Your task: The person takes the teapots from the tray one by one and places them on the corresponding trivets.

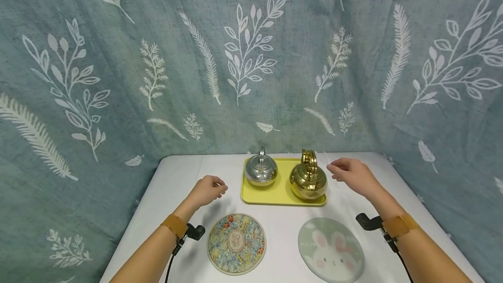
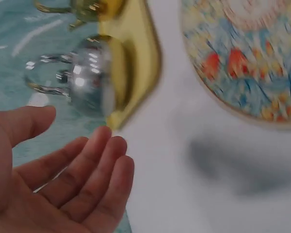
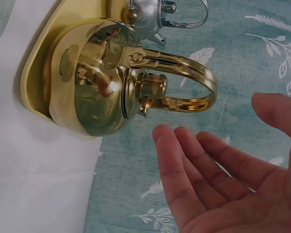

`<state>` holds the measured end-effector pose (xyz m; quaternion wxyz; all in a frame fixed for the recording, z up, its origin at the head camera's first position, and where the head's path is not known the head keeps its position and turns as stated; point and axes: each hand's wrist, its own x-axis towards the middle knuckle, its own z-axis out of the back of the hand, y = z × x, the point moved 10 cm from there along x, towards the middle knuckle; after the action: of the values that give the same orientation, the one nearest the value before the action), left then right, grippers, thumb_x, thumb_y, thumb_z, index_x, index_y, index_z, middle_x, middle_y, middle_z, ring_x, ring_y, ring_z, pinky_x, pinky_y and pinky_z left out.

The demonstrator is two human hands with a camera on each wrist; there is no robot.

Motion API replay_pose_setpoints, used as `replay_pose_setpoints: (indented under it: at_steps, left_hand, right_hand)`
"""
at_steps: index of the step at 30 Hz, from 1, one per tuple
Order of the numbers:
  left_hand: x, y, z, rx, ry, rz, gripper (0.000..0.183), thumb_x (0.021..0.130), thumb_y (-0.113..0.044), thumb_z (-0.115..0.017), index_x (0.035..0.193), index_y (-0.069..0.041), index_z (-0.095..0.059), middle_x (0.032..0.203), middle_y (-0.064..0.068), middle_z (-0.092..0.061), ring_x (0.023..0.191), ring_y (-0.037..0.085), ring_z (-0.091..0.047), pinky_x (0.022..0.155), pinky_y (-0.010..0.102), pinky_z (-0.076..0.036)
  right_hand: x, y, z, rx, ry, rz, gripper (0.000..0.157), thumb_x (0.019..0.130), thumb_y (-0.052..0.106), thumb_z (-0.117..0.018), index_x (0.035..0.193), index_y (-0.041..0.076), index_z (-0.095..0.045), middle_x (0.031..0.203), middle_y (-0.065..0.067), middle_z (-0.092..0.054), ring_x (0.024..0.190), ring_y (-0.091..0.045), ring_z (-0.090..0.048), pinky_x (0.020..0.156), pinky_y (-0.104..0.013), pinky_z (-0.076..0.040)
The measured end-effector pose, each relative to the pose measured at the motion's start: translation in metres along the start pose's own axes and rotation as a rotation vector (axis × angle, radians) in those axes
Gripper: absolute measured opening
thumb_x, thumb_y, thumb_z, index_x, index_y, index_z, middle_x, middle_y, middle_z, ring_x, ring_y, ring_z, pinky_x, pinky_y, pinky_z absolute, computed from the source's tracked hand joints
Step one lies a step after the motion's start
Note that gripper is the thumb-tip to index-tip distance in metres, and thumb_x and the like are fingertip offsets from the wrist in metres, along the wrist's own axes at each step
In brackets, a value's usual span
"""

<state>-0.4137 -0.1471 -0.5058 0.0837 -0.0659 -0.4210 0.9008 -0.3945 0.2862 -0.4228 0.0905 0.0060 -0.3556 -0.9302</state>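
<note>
A silver teapot [image 1: 261, 170] and a gold teapot [image 1: 308, 181] stand upright on a yellow tray [image 1: 280, 195], their loop handles raised. My left hand [image 1: 207, 189] hovers left of the tray, fingers loosely bent with nothing in them. In the left wrist view its fingertips [image 2: 117, 145] point toward the silver teapot [image 2: 89, 77], a gap between. To the right of the gold teapot hangs my right hand [image 1: 351, 174], bare and relaxed. The right wrist view has the gold teapot's handle [image 3: 199, 73] just beyond the fingers [image 3: 169, 160], which are apart from it.
Nearer the front of the white table [image 1: 283, 248] lie two round mats. One mat [image 1: 251, 252] has a colourful floral pattern; the other mat [image 1: 326, 261], pale green, shows a white rabbit. A leaf-patterned teal cloth [image 1: 251, 125] hangs right behind the table.
</note>
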Motion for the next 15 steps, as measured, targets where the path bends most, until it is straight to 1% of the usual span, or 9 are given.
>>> replay_pose_setpoints:
  at_steps: [3,6,9,11,14,15]
  left_hand:
    - [0.010,0.007,-0.007,-0.020,0.009,0.020,0.028,0.108,-0.020,-0.070,0.123,0.003,-0.075,0.101,0.012,-0.078,0.097,0.037,-0.075,0.080,0.045,-0.063]
    - [0.018,0.010,-0.015,-0.053,0.035,0.034,0.030,0.108,-0.021,-0.070,0.125,0.004,-0.074,0.106,0.016,-0.078,0.101,0.041,-0.075,0.086,0.051,-0.063]
    - [0.025,0.014,-0.023,-0.070,0.050,0.055,0.031,0.108,-0.022,-0.070,0.126,0.003,-0.073,0.111,0.019,-0.077,0.099,0.038,-0.075,0.085,0.049,-0.063]
    - [0.030,0.017,-0.028,-0.072,0.050,0.070,0.031,0.108,-0.022,-0.071,0.127,0.003,-0.073,0.112,0.020,-0.076,0.097,0.036,-0.076,0.082,0.044,-0.063]
    - [0.039,0.022,-0.033,-0.058,0.038,0.088,0.031,0.107,-0.022,-0.072,0.126,0.003,-0.074,0.108,0.017,-0.075,0.092,0.031,-0.077,0.075,0.037,-0.062]
    - [0.042,0.023,-0.035,-0.055,0.034,0.088,0.032,0.107,-0.022,-0.072,0.126,0.003,-0.074,0.106,0.016,-0.075,0.091,0.031,-0.077,0.074,0.036,-0.061]
  right_hand:
    - [0.006,-0.007,-0.006,0.058,0.028,-0.039,0.065,0.113,0.049,-0.058,0.145,-0.008,-0.061,0.124,-0.020,-0.075,0.105,-0.031,-0.076,0.096,-0.057,-0.059]
    - [0.010,-0.010,-0.009,0.090,0.033,-0.063,0.070,0.112,0.052,-0.057,0.146,-0.009,-0.059,0.124,-0.020,-0.075,0.105,-0.032,-0.076,0.098,-0.056,-0.059]
    - [0.014,-0.013,-0.012,0.118,0.035,-0.073,0.073,0.112,0.054,-0.057,0.147,-0.011,-0.058,0.125,-0.024,-0.073,0.107,-0.033,-0.076,0.098,-0.055,-0.059]
    - [0.017,-0.016,-0.015,0.138,0.038,-0.081,0.074,0.112,0.054,-0.057,0.147,-0.011,-0.057,0.128,-0.026,-0.071,0.109,-0.035,-0.075,0.098,-0.053,-0.060]
    - [0.025,-0.020,-0.018,0.190,0.038,-0.090,0.072,0.113,0.050,-0.056,0.148,-0.013,-0.056,0.131,-0.030,-0.069,0.113,-0.039,-0.074,0.097,-0.048,-0.061]
    - [0.027,-0.021,-0.019,0.213,0.037,-0.091,0.071,0.114,0.049,-0.056,0.148,-0.014,-0.055,0.131,-0.031,-0.069,0.114,-0.040,-0.073,0.097,-0.046,-0.061]
